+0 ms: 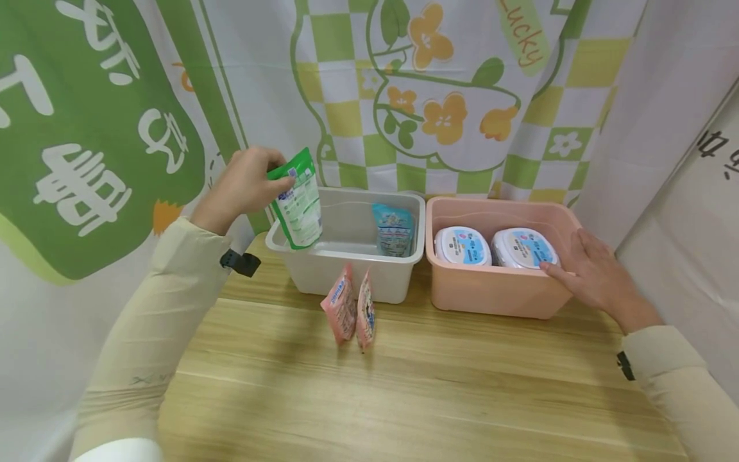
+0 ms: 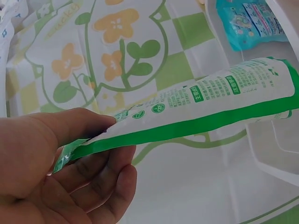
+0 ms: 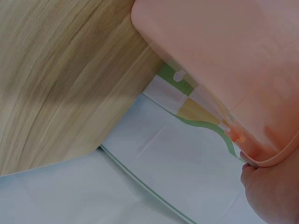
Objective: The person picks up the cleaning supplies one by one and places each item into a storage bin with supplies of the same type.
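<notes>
My left hand [image 1: 251,179] pinches the top edge of a green-and-white pouch [image 1: 300,208], thumb on one face and fingers behind. The pouch hangs upright over the left end of a light grey bin [image 1: 364,273]. In the left wrist view, the printed back and green side edge of the pouch are seen close up. Inside the grey bin, a blue pouch [image 1: 394,230] leans at the right. My right hand [image 1: 600,276] rests at the front right corner of a pink bin [image 1: 502,292], thumb stretched over its rim and fingers along its right side.
Two white tubs [image 1: 462,246] with blue labels sit in the pink bin. Two pink packets [image 1: 342,308] stand on the wooden table [image 1: 404,398] in front of the grey bin. A patterned curtain [image 1: 358,83] hangs behind the bins.
</notes>
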Tool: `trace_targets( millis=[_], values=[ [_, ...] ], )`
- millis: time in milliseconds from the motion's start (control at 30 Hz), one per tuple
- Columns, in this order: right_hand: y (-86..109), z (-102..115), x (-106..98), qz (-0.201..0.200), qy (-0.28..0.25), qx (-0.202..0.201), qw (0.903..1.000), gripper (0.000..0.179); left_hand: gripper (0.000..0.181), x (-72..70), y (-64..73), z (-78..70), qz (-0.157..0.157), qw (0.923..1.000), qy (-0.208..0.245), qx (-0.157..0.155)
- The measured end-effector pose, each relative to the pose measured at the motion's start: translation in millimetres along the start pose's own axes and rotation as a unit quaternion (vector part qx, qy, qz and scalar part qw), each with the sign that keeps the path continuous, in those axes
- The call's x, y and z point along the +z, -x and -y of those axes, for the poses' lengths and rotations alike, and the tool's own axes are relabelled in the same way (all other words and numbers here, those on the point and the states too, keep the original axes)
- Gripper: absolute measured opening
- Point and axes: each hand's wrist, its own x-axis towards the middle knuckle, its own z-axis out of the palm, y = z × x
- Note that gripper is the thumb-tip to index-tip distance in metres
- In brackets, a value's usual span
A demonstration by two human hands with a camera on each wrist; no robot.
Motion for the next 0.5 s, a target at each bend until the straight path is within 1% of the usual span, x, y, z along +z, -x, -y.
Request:
trace_targets(
  millis=[133, 267, 500],
  values=[
    [0.7, -1.1, -1.2, 0.014, -0.007, 0.008, 0.9998, 0.105, 0.029, 2.0, -7.5, 1.1, 0.0, 1.0, 0.008, -0.004],
    [2.2, -0.9, -1.1, 0.022, -0.008, 0.013, 0.9997, 0.105, 0.03, 4.9, -15.0, 4.2, 0.0, 0.9999, 0.013, -0.01],
    [3.0, 1.5, -3.2, 0.034, -0.016, 0.028, 0.9989, 0.102, 0.032, 12.5, -27.3, 12.9, 0.007, 0.999, 0.027, -0.035]
  ],
)
